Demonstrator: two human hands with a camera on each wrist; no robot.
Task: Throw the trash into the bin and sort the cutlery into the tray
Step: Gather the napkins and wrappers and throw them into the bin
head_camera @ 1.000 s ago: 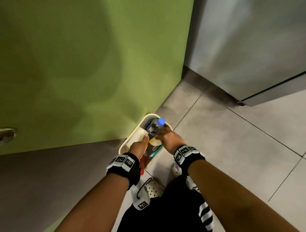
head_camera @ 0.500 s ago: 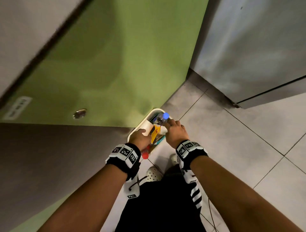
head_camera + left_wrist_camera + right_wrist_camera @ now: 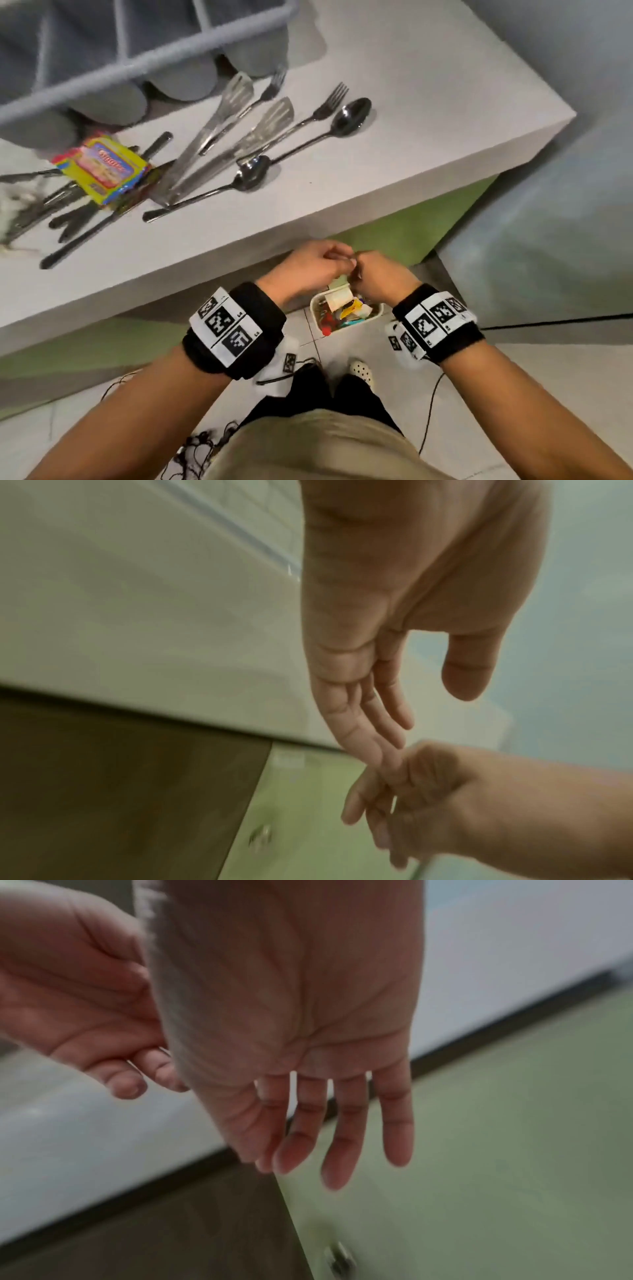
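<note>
Cutlery (image 3: 239, 144) and a yellow wrapper (image 3: 102, 169) lie along the tabletop's (image 3: 428, 113) near edge, up-left of both hands meeting empty above the floor bin (image 3: 376, 313). Left wrist view: left hand (image 3: 394, 615) slack-fingered, nearer the wrapper. Right wrist view: right hand (image 3: 308, 1028) fingers straight, holding nothing.

Both hands, left hand (image 3: 310, 265) and right hand (image 3: 378, 275), are held together above the bin (image 3: 317, 303); cutlery (image 3: 239, 137) is spread on the counter (image 3: 411, 102).

No legible text on anything.
</note>
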